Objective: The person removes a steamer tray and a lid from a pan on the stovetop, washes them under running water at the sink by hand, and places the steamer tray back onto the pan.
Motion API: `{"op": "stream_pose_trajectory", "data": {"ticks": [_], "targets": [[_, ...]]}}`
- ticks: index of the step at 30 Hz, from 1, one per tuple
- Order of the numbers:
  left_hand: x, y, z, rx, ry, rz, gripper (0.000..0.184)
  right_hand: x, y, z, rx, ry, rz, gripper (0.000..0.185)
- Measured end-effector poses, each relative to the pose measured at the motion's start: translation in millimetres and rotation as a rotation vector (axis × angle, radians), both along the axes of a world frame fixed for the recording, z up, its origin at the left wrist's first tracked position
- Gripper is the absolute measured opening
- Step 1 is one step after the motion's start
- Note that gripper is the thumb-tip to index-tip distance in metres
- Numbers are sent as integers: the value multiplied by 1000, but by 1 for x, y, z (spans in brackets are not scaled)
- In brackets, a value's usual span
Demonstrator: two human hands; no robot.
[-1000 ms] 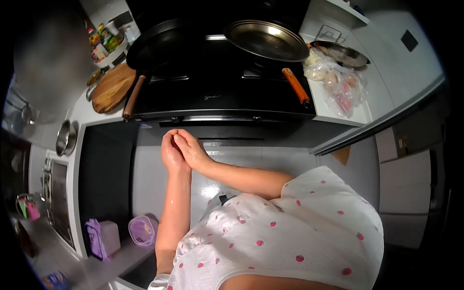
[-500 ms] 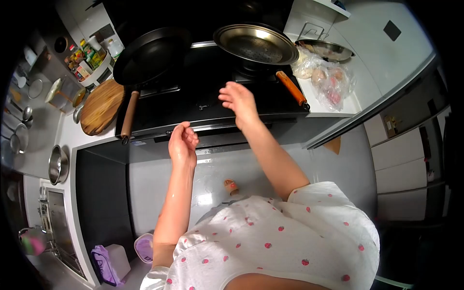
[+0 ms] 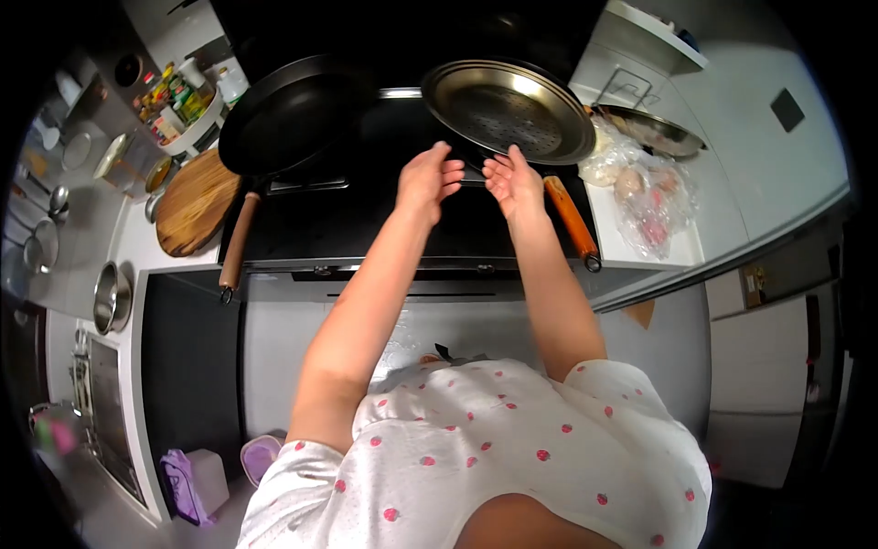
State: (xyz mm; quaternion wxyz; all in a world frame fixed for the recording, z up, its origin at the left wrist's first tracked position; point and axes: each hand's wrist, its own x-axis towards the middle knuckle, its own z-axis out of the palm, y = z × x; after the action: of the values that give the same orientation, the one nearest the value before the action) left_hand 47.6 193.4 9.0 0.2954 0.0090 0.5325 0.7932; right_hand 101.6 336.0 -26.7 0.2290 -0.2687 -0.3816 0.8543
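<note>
My left hand [image 3: 428,183] is over the black stovetop, palm turned inward, fingers apart and holding nothing. My right hand [image 3: 514,181] is beside it, open, its fingertips at the near rim of a perforated steel steamer tray [image 3: 512,108]. Whether they touch the rim I cannot tell. The round tray sits on a pan whose orange wooden handle [image 3: 571,218] points toward me, right of my right hand. On the left burner stands a black wok [image 3: 283,114] with a brown wooden handle [image 3: 240,242].
At the left are a round wooden cutting board [image 3: 194,203], a rack of seasoning bottles [image 3: 187,105] and a steel bowl [image 3: 112,297]. On the right counter lie clear plastic bags of food [image 3: 651,197] beside a steel lid [image 3: 649,130]. Below left stands a purple-lined bin [image 3: 197,485].
Both hands have moved forward toward the steamer tray and come closer together. My left hand went up and right, my right hand slightly right. My body has moved closer to the stove.
</note>
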Motion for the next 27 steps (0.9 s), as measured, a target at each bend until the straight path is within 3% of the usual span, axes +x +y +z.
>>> {"op": "stream_pose_trajectory", "data": {"ticks": [7, 16, 27], "targets": [[-22, 44, -10, -45, 51, -26, 24, -2, 1, 7, 65, -63, -57, 23], [-35, 67, -18, -107, 57, 6, 9, -1, 5, 10, 34, -81, -50, 18], [-33, 79, -17, -110, 41, 144, 4, 4, 3, 12, 86, -110, -131, 16]]}}
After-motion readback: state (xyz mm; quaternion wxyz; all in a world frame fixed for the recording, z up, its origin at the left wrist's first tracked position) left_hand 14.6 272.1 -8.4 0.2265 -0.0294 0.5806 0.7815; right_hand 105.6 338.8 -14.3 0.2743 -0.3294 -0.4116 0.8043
